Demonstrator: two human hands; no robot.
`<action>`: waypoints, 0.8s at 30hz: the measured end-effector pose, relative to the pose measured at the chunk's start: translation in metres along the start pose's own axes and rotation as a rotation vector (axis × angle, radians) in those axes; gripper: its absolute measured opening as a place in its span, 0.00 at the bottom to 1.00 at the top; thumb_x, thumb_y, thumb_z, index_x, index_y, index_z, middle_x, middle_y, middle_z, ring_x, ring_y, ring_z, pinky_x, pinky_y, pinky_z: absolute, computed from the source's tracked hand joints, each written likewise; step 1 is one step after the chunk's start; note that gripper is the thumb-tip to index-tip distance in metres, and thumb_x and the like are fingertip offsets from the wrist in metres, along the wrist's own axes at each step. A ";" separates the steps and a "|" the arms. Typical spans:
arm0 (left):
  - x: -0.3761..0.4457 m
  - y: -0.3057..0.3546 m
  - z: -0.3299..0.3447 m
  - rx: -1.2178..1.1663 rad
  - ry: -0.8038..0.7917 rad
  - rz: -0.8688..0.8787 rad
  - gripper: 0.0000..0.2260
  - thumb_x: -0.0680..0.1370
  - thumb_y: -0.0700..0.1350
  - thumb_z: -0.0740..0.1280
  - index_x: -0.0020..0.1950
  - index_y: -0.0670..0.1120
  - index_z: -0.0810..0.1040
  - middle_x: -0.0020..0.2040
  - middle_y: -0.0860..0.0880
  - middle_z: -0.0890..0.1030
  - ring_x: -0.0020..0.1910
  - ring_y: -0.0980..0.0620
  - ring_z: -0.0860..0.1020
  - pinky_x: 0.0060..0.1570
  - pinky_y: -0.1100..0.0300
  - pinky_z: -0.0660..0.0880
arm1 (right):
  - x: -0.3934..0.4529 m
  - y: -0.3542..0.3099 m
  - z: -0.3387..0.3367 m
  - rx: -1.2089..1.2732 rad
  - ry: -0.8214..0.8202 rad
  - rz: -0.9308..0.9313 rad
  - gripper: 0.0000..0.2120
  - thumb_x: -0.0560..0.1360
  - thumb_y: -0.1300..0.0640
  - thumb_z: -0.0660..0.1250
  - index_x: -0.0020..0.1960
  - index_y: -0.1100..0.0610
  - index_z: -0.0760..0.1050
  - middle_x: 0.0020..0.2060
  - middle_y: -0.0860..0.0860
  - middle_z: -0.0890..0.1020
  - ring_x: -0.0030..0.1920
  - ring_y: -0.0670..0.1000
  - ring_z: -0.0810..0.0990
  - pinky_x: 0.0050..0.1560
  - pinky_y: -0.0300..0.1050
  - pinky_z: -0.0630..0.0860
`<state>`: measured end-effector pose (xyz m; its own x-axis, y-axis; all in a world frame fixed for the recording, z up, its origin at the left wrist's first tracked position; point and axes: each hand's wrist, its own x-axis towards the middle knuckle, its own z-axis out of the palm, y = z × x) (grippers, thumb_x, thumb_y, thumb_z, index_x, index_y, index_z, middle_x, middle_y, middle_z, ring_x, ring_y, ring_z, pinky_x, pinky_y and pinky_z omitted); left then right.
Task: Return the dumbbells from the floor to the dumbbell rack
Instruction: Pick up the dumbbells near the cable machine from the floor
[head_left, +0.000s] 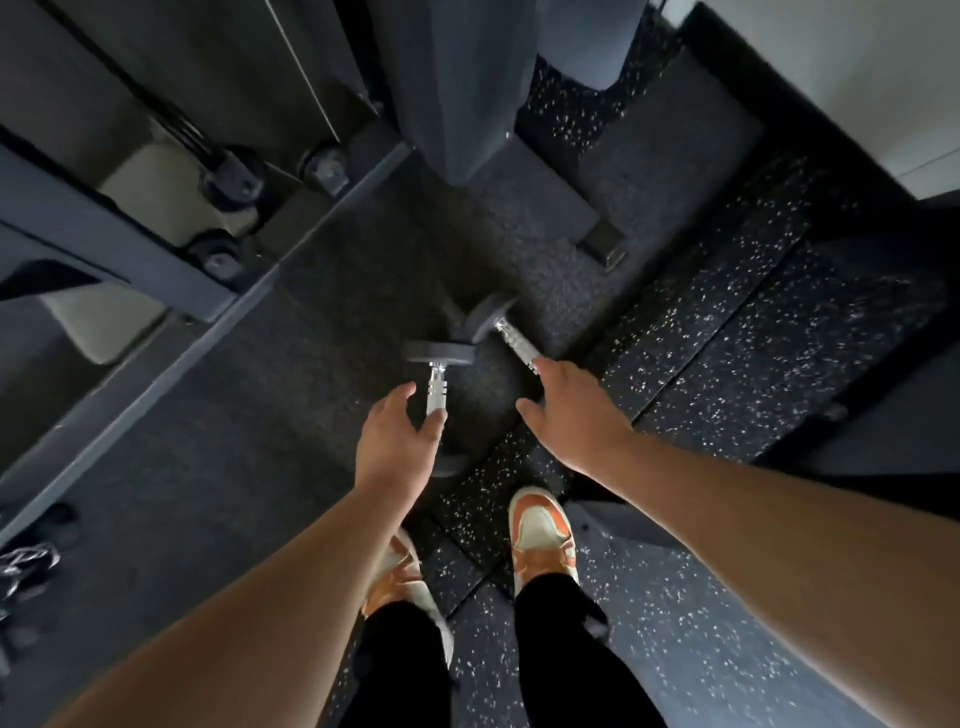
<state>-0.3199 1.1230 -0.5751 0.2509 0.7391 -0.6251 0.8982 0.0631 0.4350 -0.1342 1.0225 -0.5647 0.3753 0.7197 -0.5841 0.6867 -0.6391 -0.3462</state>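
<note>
Two small dumbbells with black heads and ribbed silver handles lie on the dark gym floor in front of my feet. The left dumbbell points away from me; my left hand is over its near end, fingers spread around the handle but not closed. The right dumbbell lies angled up to the left. My right hand hovers over its near end with fingers apart, fingertips touching the handle. The near heads of both are hidden by my hands. No dumbbell rack is recognisable in view.
A grey machine frame with bolted feet runs diagonally on the left. A padded bench post stands just beyond the dumbbells. Speckled rubber mats cover the floor to the right. My orange and white shoes stand close behind the dumbbells.
</note>
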 end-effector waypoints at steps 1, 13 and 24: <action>0.016 -0.011 0.014 -0.004 -0.007 -0.002 0.27 0.77 0.55 0.67 0.73 0.48 0.67 0.70 0.43 0.72 0.68 0.46 0.71 0.65 0.50 0.67 | 0.015 0.007 0.019 -0.007 -0.004 0.000 0.29 0.78 0.47 0.63 0.73 0.62 0.62 0.64 0.63 0.73 0.62 0.63 0.73 0.61 0.58 0.73; 0.132 -0.086 0.127 -0.147 -0.083 -0.030 0.33 0.76 0.56 0.67 0.76 0.46 0.60 0.69 0.41 0.71 0.64 0.43 0.73 0.55 0.55 0.68 | 0.147 0.040 0.128 -0.015 0.086 0.125 0.37 0.77 0.44 0.66 0.77 0.59 0.53 0.68 0.64 0.67 0.66 0.64 0.68 0.64 0.59 0.69; 0.166 -0.088 0.168 -0.239 0.024 -0.104 0.10 0.78 0.54 0.65 0.53 0.52 0.68 0.38 0.53 0.79 0.36 0.51 0.78 0.36 0.53 0.76 | 0.194 0.058 0.135 -0.010 0.022 0.156 0.21 0.79 0.53 0.64 0.68 0.57 0.62 0.53 0.63 0.80 0.51 0.63 0.80 0.47 0.54 0.75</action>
<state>-0.2966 1.1270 -0.8259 0.1505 0.7357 -0.6604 0.8070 0.2944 0.5120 -0.1053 1.0888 -0.7970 0.4914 0.6178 -0.6139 0.6251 -0.7410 -0.2454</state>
